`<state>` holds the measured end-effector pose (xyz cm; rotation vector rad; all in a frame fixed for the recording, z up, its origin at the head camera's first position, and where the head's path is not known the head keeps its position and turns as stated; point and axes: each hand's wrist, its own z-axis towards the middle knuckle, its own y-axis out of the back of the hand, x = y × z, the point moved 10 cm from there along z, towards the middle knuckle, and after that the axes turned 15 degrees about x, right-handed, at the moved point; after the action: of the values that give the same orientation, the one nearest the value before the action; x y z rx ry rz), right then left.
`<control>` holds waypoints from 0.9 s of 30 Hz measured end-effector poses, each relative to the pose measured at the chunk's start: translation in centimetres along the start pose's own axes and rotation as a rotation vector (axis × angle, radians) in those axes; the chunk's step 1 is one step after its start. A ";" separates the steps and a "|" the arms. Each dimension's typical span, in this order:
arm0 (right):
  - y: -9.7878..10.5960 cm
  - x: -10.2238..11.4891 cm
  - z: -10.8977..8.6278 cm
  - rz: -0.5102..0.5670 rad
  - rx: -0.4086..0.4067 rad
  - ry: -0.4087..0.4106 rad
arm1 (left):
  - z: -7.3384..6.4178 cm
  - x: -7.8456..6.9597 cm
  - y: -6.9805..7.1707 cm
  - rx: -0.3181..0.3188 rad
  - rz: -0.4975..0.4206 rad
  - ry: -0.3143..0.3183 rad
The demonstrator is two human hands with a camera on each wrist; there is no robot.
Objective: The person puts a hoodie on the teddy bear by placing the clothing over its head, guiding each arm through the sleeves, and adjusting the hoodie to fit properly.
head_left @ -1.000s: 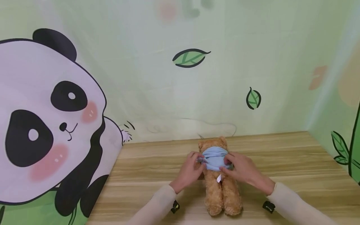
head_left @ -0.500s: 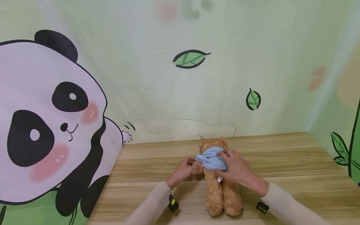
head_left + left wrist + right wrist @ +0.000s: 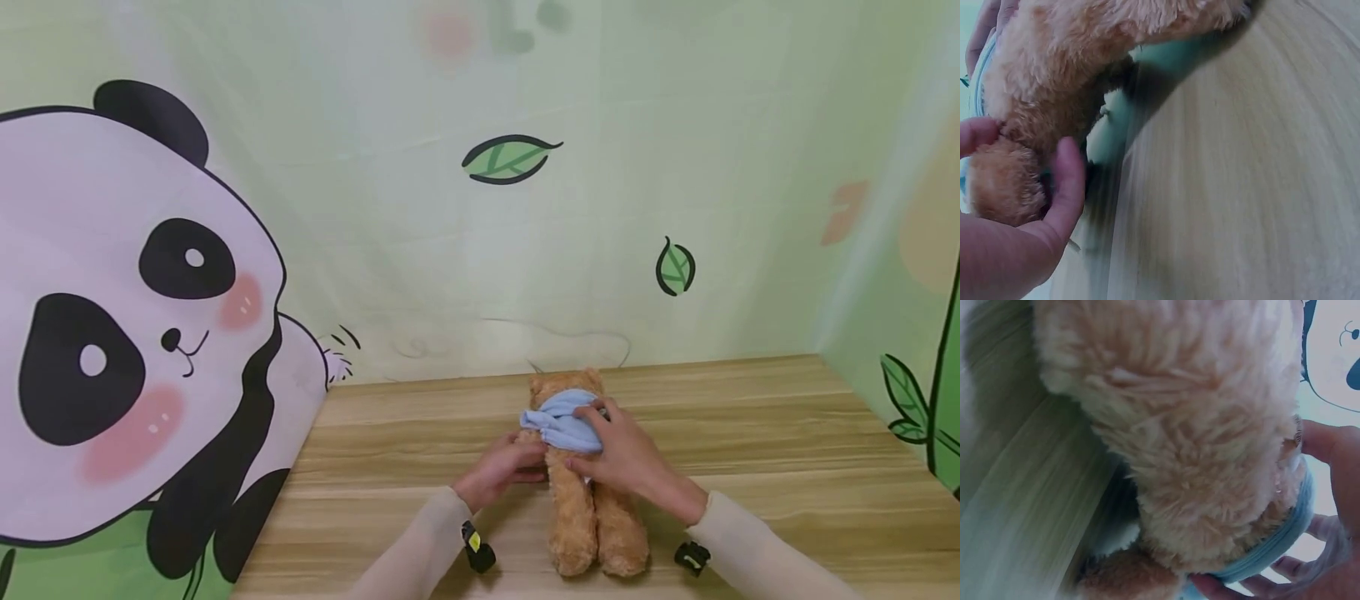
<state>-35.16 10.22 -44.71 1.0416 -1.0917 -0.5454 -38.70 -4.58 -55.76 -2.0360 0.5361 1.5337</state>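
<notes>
Wood-grained bench (image 3: 405, 450), with a brown plush bear (image 3: 573, 517) held between two hands

Behind the bench, a pale green printed fabric backdrop (image 3: 375, 225) is hung, and a black-and-white printed panda (image 3: 292, 358) is seen at 10 o'clock from the bear. The bear is laid on the bench with its head toward 12 o'clock and its legs toward 6, and its middle is wrapped in a creased light-blue fabric garment (image 3: 570, 429). The left hand (image 3: 504, 467) is placed at 8 o'clock from the garment, its thumb and fingers curled round the bear's short furry arm (image 3: 1007, 181). The right hand (image 3: 630, 446) is placed at 4 o'clock, its fingers spread across the garment and hem; no firm pinch is shown.

From here, the garment could be dragged askew or bunched further if it is pressed sideways by the right hand. Its loose end (image 3: 534, 419), pointed toward 9 o'clock, could be folded under or caught if the arm is pushed up against it. The soft bear could also be rolled or slid if the two sides are pulled unevenly.

One second earlier, the left hand was placed at that loose end; now the end is left free. Since half a second ago, the left hand has been brought in toward 4 o'clock, closer to the bear, while the garment is little changed.
</notes>
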 end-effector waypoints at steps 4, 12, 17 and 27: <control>0.3 0.1 -0.1 0.035 -0.025 0.045 | -0.1 -0.7 -0.6 0.041 -0.094 -0.057; 1.3 0.1 -0.1 0.039 -0.091 0.085 | -0.9 -2.5 -0.6 -0.007 -0.151 -0.140; 1.8 -0.7 0.0 0.158 -0.102 0.084 | -1.7 -4.1 -1.0 -0.032 -0.138 -0.195; 1.4 -1.9 0.3 0.361 -0.030 0.103 | -2.9 -6.1 -2.0 -0.106 0.130 -0.271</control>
<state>-36.42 12.24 -44.32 0.8125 -1.1439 -0.2149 -37.07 -4.85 -48.89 -1.8572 0.4970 1.9163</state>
